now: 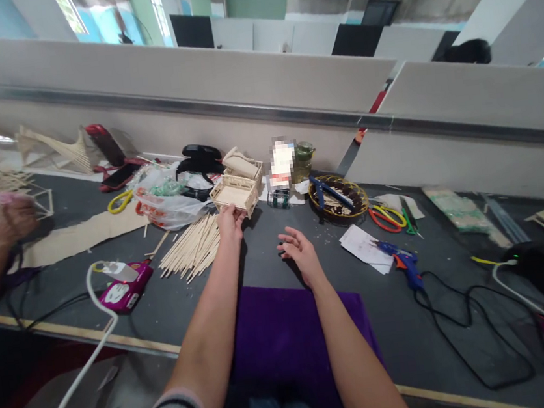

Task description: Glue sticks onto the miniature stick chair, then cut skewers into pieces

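My left hand point(232, 220) reaches forward with its fingers closed on the near edge of a small wooden stick model point(235, 192), which looks like a miniature bed with a flat base and a raised back. Whether the model rests on the table or is lifted a little, I cannot tell. Beside my left wrist lies a fanned pile of thin wooden sticks point(193, 246). My right hand point(299, 250) hovers over the dark table, fingers apart and slightly curled, holding nothing. Beneath my forearms a purple cloth point(280, 324) hangs over the table's front edge.
A wicker basket point(364, 205) holds pliers and stick pieces. White cards point(362, 246), a blue glue gun point(407, 267) with its cable and red-handled scissors point(384, 220) lie right. A plastic bag point(169, 206) and pink power strip point(127, 289) are left. Another person's hand point(15, 217) works far left.
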`<control>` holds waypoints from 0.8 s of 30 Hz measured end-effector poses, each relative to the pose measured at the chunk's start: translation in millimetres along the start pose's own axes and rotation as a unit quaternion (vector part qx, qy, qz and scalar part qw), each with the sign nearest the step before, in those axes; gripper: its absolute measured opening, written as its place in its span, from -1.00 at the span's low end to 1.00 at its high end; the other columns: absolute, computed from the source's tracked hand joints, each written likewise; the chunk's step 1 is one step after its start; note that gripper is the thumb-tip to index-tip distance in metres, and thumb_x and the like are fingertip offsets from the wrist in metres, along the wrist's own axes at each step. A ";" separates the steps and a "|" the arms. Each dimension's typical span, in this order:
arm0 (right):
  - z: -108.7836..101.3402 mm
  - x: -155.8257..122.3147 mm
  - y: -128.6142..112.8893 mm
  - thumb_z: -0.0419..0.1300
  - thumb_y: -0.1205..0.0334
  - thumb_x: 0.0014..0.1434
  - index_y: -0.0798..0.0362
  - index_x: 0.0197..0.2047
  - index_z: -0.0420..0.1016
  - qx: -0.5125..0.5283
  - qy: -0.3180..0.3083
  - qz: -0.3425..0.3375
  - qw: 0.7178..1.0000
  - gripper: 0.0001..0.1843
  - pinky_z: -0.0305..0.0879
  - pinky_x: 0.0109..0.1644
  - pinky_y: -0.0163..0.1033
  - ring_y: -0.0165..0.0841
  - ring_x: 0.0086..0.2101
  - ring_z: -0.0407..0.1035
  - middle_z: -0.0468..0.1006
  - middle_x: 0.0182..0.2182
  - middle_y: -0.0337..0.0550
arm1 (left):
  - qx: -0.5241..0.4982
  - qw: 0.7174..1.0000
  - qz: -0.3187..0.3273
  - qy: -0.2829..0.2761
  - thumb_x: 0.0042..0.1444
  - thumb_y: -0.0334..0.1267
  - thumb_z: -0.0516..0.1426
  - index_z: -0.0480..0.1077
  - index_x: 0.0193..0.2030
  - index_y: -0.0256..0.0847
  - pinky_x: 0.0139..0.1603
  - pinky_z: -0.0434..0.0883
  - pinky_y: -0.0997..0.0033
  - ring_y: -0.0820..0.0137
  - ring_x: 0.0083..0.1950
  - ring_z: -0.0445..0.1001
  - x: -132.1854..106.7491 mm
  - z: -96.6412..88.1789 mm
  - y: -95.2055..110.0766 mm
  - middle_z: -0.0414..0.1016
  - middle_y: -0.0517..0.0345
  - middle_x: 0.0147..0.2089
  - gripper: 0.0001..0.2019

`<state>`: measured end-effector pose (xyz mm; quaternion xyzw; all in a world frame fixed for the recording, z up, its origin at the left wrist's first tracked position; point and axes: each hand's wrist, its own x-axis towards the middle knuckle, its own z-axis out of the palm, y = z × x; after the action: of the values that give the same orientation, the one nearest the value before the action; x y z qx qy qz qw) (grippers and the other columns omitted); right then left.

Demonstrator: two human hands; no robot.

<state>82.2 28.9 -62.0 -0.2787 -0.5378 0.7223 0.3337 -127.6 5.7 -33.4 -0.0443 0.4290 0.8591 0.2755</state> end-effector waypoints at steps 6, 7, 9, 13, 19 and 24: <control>0.6 -0.6 -0.5 0.31 0.14 -0.03 -0.03 0.06 0.39 -0.011 -0.004 0.002 1.000 -0.46 0.42 -0.31 -0.27 -0.34 -0.27 0.50 0.54 -0.06 -0.06 | -0.008 1.000 0.008 -0.006 0.05 -0.45 0.12 0.38 -0.39 -0.19 -0.16 0.40 0.42 0.48 -0.40 0.46 13.0 4.1 3.8 0.47 0.24 -0.46 -0.91; 0.7 -0.9 -0.7 0.31 0.14 -0.03 -0.03 0.06 0.39 -0.012 -0.003 0.003 1.000 -0.46 0.42 -0.30 -0.27 -0.34 -0.27 0.50 0.54 -0.06 -0.05 | -0.011 1.000 0.003 -0.004 0.05 -0.45 0.11 0.38 -0.39 -0.19 -0.16 0.40 0.42 0.48 -0.41 0.45 14.3 5.2 3.8 0.47 0.24 -0.46 -0.91; 0.8 -1.4 -0.9 0.30 0.15 -0.03 -0.02 0.07 0.39 -0.015 -0.001 0.006 1.000 -0.45 0.42 -0.30 -0.26 -0.33 -0.26 0.50 0.54 -0.06 -0.04 | -0.013 1.000 -0.009 0.004 0.08 -0.43 0.10 0.38 -0.38 -0.20 -0.14 0.41 0.41 0.48 -0.40 0.45 16.4 6.8 3.7 0.47 0.22 -0.45 -0.92; -0.1 -1.5 -1.0 0.30 0.13 -0.02 -0.03 0.07 0.40 -0.019 -0.003 0.006 1.000 -0.45 0.43 -0.30 -0.25 -0.32 -0.26 0.50 0.55 -0.06 -0.05 | -0.025 0.999 -0.030 -0.010 0.18 -0.30 0.08 0.42 -0.28 -0.21 -0.06 0.42 0.34 0.40 -0.26 0.50 19.0 7.0 2.4 0.54 0.11 -0.34 -0.90; -1.5 -2.8 -1.5 0.31 0.13 -0.02 -0.04 0.07 0.41 -0.022 -0.007 0.007 1.000 -0.45 0.43 -0.29 -0.25 -0.32 -0.26 0.49 0.55 -0.07 -0.06 | -0.078 0.994 -0.070 -0.027 0.25 -0.08 0.02 0.42 -0.08 -0.20 0.02 0.42 0.22 0.28 -0.04 0.51 17.7 1.9 -0.3 0.54 -0.05 -0.09 -0.71; -1.1 -4.0 -2.5 0.31 0.14 -0.03 -0.04 0.07 0.41 -0.026 -0.006 0.010 1.000 -0.45 0.42 -0.27 -0.22 -0.31 -0.25 0.49 0.54 -0.07 -0.05 | -0.095 0.992 -0.082 -0.019 0.26 -0.10 -0.02 0.41 -0.08 -0.20 0.03 0.43 0.22 0.27 -0.01 0.50 12.2 -0.4 2.2 0.51 -0.09 -0.04 -0.71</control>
<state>85.9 26.9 -59.7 -0.2883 -0.5558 0.7128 0.3161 -139.1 9.6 -35.9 -0.0889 0.3348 0.8713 0.3475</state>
